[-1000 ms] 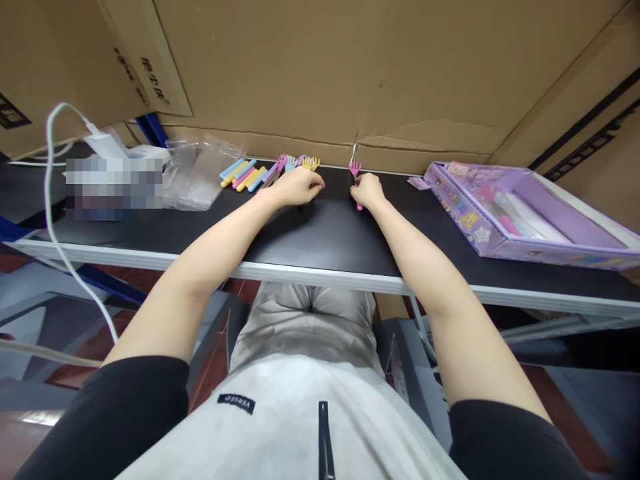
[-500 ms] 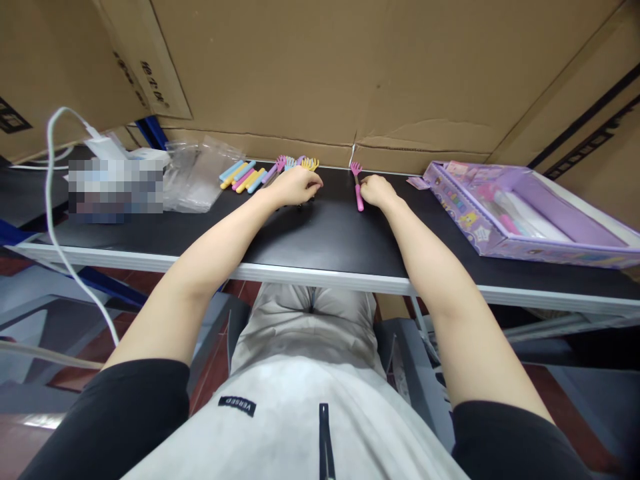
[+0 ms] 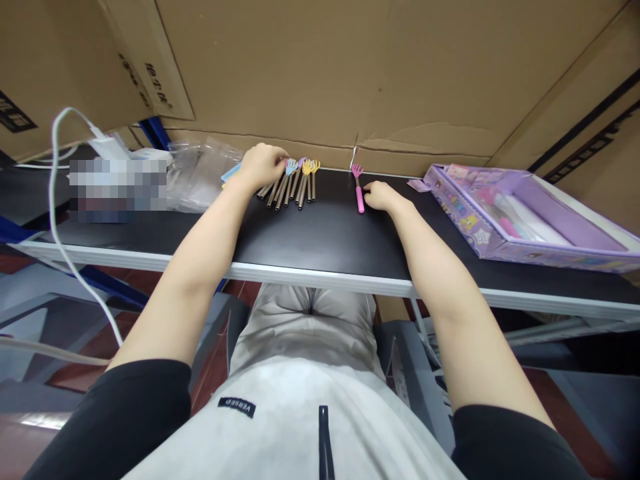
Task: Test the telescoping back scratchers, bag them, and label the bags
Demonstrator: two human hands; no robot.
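Observation:
My left hand (image 3: 263, 163) reaches to the back of the black table (image 3: 325, 233). Its fingers curl over the top ends of a row of thin metal sticks with coloured hand-shaped tips (image 3: 295, 183). What the fingers hold, if anything, is hidden. A blue handle (image 3: 229, 175) peeks out from under that hand. My right hand (image 3: 383, 197) rests on the table with its fingers loosely curled, just right of a small pink fork-like tool (image 3: 358, 187) that lies alone, pointing away from me. The right fingertips are close to its handle and nothing shows inside them.
An open purple toy box (image 3: 525, 220) lies at the right end of the table. Clear plastic bags (image 3: 195, 173) lie left of the sticks, beside a white charger and its cable (image 3: 100, 143). Cardboard sheets (image 3: 350, 73) wall off the back.
My left hand has moved left and back onto the stick tips, uncovering the metal sticks. My right hand has let go of the pink tool and now lies beside it.

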